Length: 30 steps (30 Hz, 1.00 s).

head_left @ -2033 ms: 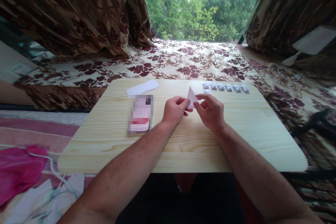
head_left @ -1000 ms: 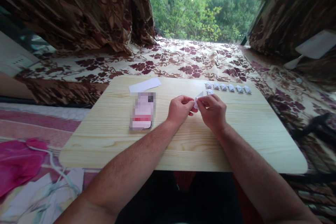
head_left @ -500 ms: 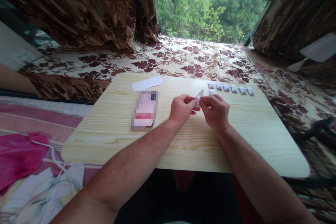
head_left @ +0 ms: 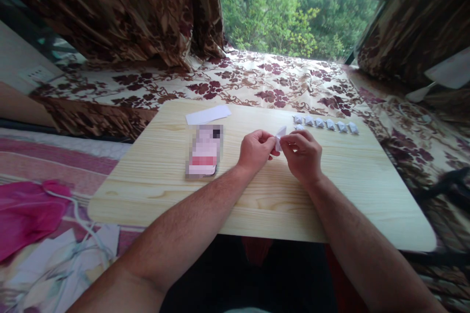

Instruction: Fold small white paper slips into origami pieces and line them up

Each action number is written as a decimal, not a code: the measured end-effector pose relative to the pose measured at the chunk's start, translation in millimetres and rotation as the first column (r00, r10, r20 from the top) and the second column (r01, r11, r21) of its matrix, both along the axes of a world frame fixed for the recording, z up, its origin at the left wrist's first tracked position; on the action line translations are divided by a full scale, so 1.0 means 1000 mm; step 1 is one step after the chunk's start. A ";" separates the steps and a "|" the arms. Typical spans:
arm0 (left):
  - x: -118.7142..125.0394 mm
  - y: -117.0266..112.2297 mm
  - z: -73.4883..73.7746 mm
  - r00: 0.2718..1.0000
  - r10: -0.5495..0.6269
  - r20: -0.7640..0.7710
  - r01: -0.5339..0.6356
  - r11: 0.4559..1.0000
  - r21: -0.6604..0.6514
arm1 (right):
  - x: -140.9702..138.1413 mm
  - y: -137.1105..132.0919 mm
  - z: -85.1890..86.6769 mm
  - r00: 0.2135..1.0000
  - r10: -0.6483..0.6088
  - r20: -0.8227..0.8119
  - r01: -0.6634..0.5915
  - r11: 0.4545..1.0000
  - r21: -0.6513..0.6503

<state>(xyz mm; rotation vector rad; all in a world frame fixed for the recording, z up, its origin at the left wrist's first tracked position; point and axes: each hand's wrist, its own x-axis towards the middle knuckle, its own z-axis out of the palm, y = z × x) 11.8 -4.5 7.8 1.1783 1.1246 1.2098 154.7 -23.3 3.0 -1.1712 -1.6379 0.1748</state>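
Note:
Between my two hands, above the middle of the wooden table (head_left: 220, 205), is a small piece of folded white paper (head_left: 280, 134) with a pointed tip standing up. My left hand (head_left: 257, 149) pinches its left side between thumb and fingers. My right hand (head_left: 304, 152) is closed on its right side, fingertips pressed together. The fingers cover the paper's lower part. Just beyond my right hand several small folded paper pieces (head_left: 319, 123) form a row, and another one (head_left: 299, 127) sits in front of the row's left end, partly hidden by the hand.
Flat white paper strips (head_left: 207, 114) lie at the table's back left, with a pink phone (head_left: 203, 151), blurred out, in front of them. Left of the table are pink cloth (head_left: 29, 210), a white cable (head_left: 79, 212) and loose papers. A flower-patterned window seat (head_left: 257, 76) lies behind.
The paper's upright tip leans slightly more to the right, and my fingers have shifted a little around it. The whole view has moved slightly.

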 end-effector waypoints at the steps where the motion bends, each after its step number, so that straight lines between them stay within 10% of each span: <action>1: -0.001 0.000 -0.001 1.000 0.008 -0.027 -0.008 1.000 0.020 | 0.000 0.000 0.000 1.000 0.010 0.008 -0.010 1.000 0.007; 30: -0.009 0.002 0.001 0.992 0.041 -0.123 -0.023 0.988 0.150 | 0.001 -0.004 0.005 0.988 0.029 0.152 -0.044 0.994 0.097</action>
